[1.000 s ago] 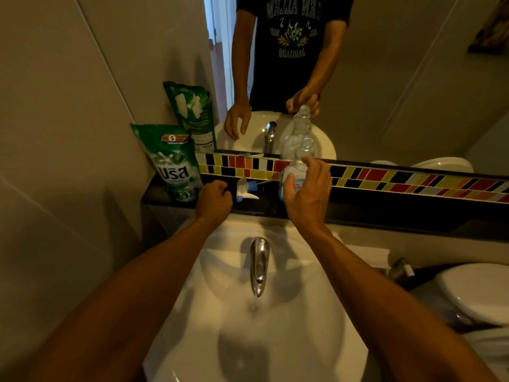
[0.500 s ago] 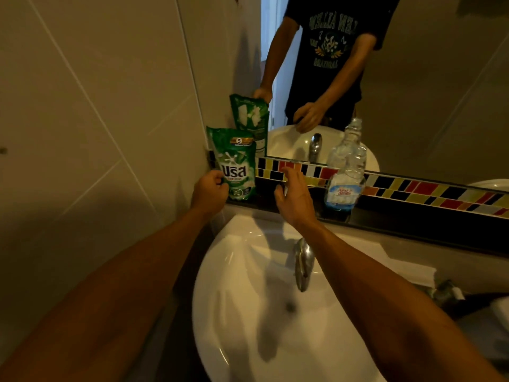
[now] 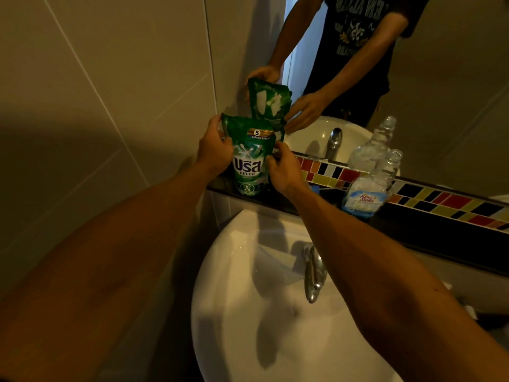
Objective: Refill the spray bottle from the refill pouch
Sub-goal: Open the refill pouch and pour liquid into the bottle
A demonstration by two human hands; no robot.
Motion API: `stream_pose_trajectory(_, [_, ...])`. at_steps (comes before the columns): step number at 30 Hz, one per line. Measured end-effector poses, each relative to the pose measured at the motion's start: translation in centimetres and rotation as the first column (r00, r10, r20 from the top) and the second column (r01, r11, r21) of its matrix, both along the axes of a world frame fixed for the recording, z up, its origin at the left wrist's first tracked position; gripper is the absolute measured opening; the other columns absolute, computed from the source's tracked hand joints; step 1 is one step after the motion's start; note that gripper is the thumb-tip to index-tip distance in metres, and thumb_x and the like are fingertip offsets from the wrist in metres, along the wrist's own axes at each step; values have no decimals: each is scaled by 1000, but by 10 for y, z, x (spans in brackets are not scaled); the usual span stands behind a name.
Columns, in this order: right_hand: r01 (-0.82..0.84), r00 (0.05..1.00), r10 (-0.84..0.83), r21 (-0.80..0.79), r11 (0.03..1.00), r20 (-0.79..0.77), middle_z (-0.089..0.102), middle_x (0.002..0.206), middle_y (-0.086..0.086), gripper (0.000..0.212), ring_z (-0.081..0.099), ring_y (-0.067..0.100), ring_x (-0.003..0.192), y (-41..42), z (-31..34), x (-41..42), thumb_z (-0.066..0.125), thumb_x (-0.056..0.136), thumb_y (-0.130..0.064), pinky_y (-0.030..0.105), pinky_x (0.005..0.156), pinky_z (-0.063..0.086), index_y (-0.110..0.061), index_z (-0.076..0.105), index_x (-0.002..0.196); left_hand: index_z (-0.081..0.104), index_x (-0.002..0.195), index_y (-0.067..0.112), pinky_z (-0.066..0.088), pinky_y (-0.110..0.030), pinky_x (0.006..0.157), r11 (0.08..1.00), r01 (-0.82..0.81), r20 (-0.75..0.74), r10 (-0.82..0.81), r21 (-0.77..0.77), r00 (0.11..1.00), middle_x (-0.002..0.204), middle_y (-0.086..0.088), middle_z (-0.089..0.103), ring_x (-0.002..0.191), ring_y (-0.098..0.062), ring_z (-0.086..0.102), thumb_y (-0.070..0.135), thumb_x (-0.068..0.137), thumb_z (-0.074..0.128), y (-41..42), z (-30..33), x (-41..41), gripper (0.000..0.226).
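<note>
A green refill pouch stands upright at the left end of the dark ledge, against the mirror. My left hand grips its left edge near the top. My right hand holds its right side, fingers on the pouch's edge. The clear spray bottle, with a blue and white label and no spray head on its neck, stands on the ledge to the right, apart from both hands.
A white basin with a chrome tap lies below the ledge. A band of coloured tiles runs under the mirror, which reflects the pouch, bottle and a person's arms. A tiled wall closes the left.
My right hand left the bottle on the ledge and moved left onto the pouch. My left hand rose to the pouch's left edge. The view swung left.
</note>
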State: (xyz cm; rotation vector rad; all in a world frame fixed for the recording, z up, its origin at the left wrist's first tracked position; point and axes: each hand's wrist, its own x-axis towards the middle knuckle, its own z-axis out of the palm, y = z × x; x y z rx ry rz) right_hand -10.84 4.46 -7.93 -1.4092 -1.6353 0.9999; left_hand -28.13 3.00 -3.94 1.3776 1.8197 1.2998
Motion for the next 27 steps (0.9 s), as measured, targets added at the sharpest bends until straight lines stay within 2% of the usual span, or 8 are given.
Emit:
stream_pose_trajectory(2, [5,1000,-5,-6,1000,-25,64,142,11,40,61,14,114,5,-6,-2,48,111,-13,11,70,48,-13,49,151,43,144,26,60,-45,83,1000,-2,37,2,-9,999,92,-3,65,94,-30,69,12,96,51,4,-7,-3,50])
stream_pose_trajectory(4, [13,996,-14,-9,1000,-84,68,132,9,35,63,7,102,8,-12,-2,49,110,-11,6,63,48,-11,55,145,50,133,29,61,-49,80,1000,-4,99,6,-20,995,88,2,66,92,-30,71,16,94,54,10,-15,-9,41])
stream_pose_trajectory(8, [92,951,-105,-58,994,-291,74,114,10,24,70,17,101,11,-17,-5,54,107,-4,33,93,60,-2,70,124,58,98,32,57,-56,74,1000,-31,233,30,-1,972,88,-6,67,79,-30,66,29,85,61,22,-25,-22,14])
stream_pose_trajectory(10, [109,921,-139,-101,989,-365,74,107,8,20,70,17,97,12,-17,-6,56,105,-2,33,89,59,-2,72,117,57,91,29,54,-50,69,1000,-12,260,9,13,966,84,-13,62,76,-28,61,34,82,64,26,-30,-27,12])
stream_pose_trajectory(13, [125,904,-162,-118,985,-396,74,98,-1,18,70,10,91,13,-16,-4,56,106,-3,23,79,58,-9,73,109,56,88,28,48,-41,62,999,3,255,-14,41,967,80,-15,58,72,-26,58,32,86,64,17,-20,-21,9])
stream_pose_trajectory(19, [152,889,-194,-132,980,-414,77,111,9,21,73,20,102,7,-18,9,55,107,-9,27,83,59,-4,74,117,58,86,33,43,-24,54,976,130,253,-172,175,952,81,-1,60,71,-19,58,28,94,61,7,-2,-1,10])
stream_pose_trajectory(24, [134,841,-212,-188,973,-498,75,110,15,15,72,35,106,-8,-6,25,54,108,-16,47,89,61,-19,65,98,57,94,19,53,-22,59,954,204,301,-265,219,916,84,0,62,77,-17,63,13,99,58,1,22,20,8])
stream_pose_trajectory(27, [121,791,-219,-205,971,-572,74,112,13,11,72,32,104,-24,10,40,50,111,-20,46,85,63,-18,59,106,59,97,16,53,-23,62,952,235,331,-291,198,898,87,0,63,81,-18,63,14,98,60,-1,40,36,3])
